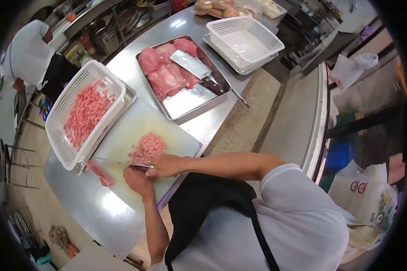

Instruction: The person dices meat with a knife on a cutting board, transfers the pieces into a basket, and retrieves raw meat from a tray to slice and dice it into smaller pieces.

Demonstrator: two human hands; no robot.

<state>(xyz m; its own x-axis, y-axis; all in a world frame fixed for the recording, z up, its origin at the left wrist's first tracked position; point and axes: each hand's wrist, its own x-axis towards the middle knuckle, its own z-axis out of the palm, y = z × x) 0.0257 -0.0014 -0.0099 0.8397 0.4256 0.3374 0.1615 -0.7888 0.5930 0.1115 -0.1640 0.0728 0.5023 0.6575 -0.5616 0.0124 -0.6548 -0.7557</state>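
Observation:
My right hand (167,165) is closed around the handle of a knife (117,162), whose thin blade points left over the pale cutting board (176,128). Beside the blade, my left hand (139,181) rests on the board with fingers curled; anything under them is hidden. A pile of diced pink meat (149,147) lies just beyond both hands. To the left, a strip of meat (99,174) lies near the board's edge. More diced meat (88,113) fills part of a white perforated basket (59,137).
A metal tray (192,114) holds large meat pieces (167,74) and a cleaver (192,64), its handle toward the right rim. White baskets (246,38) and bagged brown items (226,8) stand at the table's far end. Another person (29,52) is at the upper left.

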